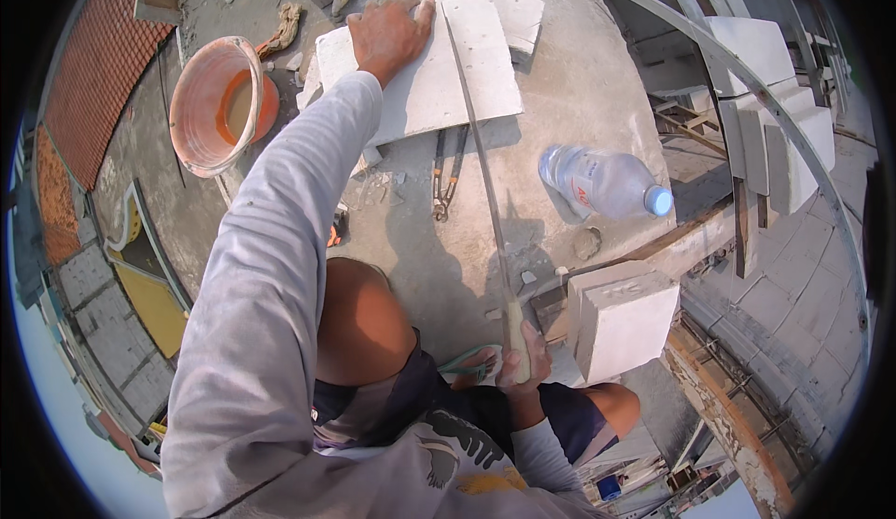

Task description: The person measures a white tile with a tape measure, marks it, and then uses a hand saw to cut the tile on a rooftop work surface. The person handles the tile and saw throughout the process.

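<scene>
My left hand [390,38] grips a white block slab [481,85] near its far edge, with bent fingers. Down near my right knee, my right hand [523,360] holds the pale handle of a long saw [481,155], whose blade runs up across the slab beside my left hand. Another white piece [513,17] lies under the slab's far right. A pair of pincers [445,188] rests on the concrete just below the slab. A clear plastic bottle [597,180] with a blue cap lies on its side right of the blade.
An orange bucket [182,108] with murky contents sits left, near a worn brush-like object [280,29]. White blocks stand at lower right [621,318] and far right [779,146]. A curved metal strip [793,122] crosses the right side. The concrete surface [616,71] ends at an edge there.
</scene>
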{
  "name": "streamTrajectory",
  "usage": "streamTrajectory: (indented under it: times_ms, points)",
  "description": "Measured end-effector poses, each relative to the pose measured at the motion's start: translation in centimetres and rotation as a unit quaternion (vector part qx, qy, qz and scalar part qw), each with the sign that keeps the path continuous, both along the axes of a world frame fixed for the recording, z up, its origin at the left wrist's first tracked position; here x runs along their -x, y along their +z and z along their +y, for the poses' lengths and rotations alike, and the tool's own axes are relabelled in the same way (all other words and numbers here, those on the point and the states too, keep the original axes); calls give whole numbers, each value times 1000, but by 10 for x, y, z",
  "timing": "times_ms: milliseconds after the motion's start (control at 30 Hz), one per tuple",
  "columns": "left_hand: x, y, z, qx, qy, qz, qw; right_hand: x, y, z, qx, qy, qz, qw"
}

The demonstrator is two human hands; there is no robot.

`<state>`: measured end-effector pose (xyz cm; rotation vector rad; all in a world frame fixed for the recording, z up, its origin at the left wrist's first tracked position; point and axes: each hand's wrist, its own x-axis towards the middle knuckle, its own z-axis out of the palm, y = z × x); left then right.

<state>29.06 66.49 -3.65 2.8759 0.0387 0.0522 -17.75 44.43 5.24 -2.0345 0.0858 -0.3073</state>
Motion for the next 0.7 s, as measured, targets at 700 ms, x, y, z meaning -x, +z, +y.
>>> streamTrajectory:
  times_ms: [700]
  points:
    - [2, 0, -6, -16, -25, -5, 1000, -125, -15, 29, -25, -5, 43, 999]
